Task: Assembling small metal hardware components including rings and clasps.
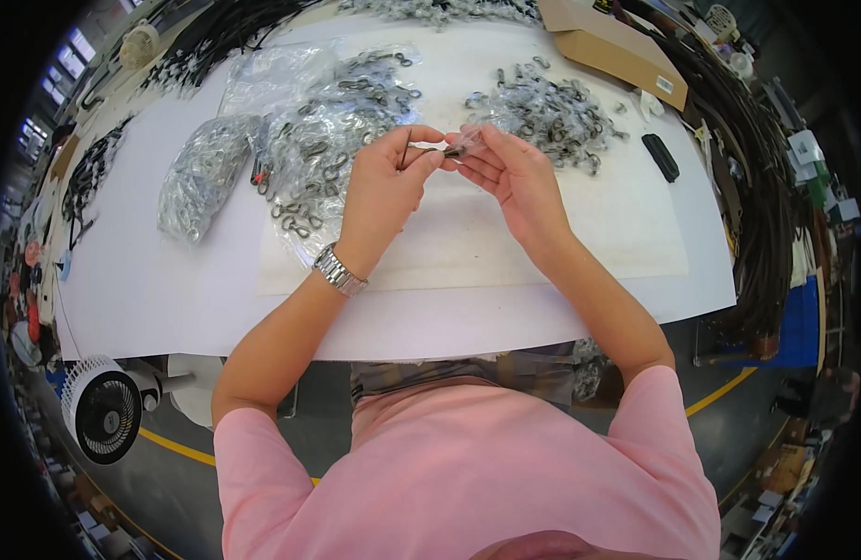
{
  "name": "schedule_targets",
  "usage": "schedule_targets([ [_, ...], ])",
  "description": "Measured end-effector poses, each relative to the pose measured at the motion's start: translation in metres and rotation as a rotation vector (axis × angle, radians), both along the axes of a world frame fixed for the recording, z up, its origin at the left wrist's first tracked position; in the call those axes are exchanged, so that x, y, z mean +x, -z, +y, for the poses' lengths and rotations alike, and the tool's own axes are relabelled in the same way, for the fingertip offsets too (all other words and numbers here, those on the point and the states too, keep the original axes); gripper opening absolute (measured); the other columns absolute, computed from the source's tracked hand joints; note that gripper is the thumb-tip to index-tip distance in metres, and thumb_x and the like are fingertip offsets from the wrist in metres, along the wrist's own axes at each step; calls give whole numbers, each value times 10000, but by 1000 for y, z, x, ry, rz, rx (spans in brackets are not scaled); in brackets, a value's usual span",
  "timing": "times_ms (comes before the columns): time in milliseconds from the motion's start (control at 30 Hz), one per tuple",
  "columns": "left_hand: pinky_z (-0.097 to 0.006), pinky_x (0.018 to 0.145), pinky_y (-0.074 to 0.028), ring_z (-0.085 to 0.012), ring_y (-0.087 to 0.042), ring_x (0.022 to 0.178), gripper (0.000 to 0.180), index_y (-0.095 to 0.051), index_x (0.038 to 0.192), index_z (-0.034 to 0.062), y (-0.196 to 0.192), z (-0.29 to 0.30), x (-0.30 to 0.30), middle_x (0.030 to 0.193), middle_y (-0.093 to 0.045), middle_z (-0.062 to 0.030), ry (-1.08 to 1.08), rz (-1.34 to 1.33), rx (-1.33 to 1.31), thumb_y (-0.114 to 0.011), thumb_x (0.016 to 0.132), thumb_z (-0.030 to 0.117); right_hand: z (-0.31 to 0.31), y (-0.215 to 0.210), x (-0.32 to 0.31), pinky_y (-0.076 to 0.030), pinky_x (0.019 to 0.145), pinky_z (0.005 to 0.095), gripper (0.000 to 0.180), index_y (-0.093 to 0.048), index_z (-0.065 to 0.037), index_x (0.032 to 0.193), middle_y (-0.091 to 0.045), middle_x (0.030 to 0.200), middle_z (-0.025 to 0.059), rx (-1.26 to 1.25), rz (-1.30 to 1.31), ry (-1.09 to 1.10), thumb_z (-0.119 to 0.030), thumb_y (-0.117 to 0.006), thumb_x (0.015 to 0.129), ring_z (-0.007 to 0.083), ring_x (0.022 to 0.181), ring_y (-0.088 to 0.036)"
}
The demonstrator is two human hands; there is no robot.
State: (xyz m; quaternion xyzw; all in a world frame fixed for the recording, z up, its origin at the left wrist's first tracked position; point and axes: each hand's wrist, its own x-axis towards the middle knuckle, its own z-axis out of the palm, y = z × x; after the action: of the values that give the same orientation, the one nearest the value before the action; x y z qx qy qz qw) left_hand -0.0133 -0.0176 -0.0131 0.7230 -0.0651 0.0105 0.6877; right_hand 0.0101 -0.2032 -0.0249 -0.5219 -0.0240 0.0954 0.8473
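Note:
Over the white table [505, 303], my two hands meet at chest height. My left hand [384, 191] pinches a small dark metal hook [451, 151], its loop showing near the thumb and forefinger. Around its other end, my right hand [524, 182] has thumb and fingers closed on a scrap of clear plastic wrap [470, 140]. How far the wrap covers the hook is too small to tell. Left of my hands, loose metal hooks [296, 224] lie on a spread clear bag. Beyond my right hand is a pile of hooks in clear plastic [547, 112].
A bulging clear plastic bag [202, 177] lies at the left. To the right are a black oblong object [661, 158] and an open cardboard box [622, 58]. Dark straps [762, 215] hang over the right edge. A fan [107, 415] stands at the lower left.

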Motion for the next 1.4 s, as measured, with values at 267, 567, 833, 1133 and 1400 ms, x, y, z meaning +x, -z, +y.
schedule_targets([
  [267,-184,447,-354,-15,-440,492,271,-631,1236,-12,6,-5,-2,856,-768,-59,-61,-21,38,-644,1008,133,9,4,-7,-563,914,304,325,-688,16,1222,-755,1072,87,-4,-10,-13,-250,-600,1057,153,927,-729],
  [567,-188,447,-336,-16,-436,494,343,-617,1309,-15,0,-5,-3,790,-728,-41,47,-9,44,-630,1030,183,6,10,-5,-546,852,269,249,-678,13,1196,-739,1015,58,-70,-104,-119,-161,-639,1021,121,871,-691],
  [833,-181,445,-294,-12,-405,488,279,-712,1150,3,-7,26,14,712,-640,25,178,104,-142,-672,1021,247,2,-11,-5,-568,873,300,470,-508,32,1408,-739,1012,96,-61,-101,-159,-169,-665,1013,149,883,-690],
  [1133,-187,455,-286,-6,-423,512,169,-667,949,10,-5,20,11,730,-616,20,93,68,-47,-709,985,170,0,-10,-5,-552,786,274,407,-584,-12,1373,-727,1018,66,-194,-27,-390,-233,-645,1037,116,826,-655],
  [1400,-200,497,-349,-16,-468,553,135,-677,957,9,3,10,7,715,-629,15,20,-23,34,-663,985,140,9,-3,-14,-517,670,412,235,-704,-19,1088,-661,767,155,-1003,-764,-49,-227,-669,985,304,695,-639],
])
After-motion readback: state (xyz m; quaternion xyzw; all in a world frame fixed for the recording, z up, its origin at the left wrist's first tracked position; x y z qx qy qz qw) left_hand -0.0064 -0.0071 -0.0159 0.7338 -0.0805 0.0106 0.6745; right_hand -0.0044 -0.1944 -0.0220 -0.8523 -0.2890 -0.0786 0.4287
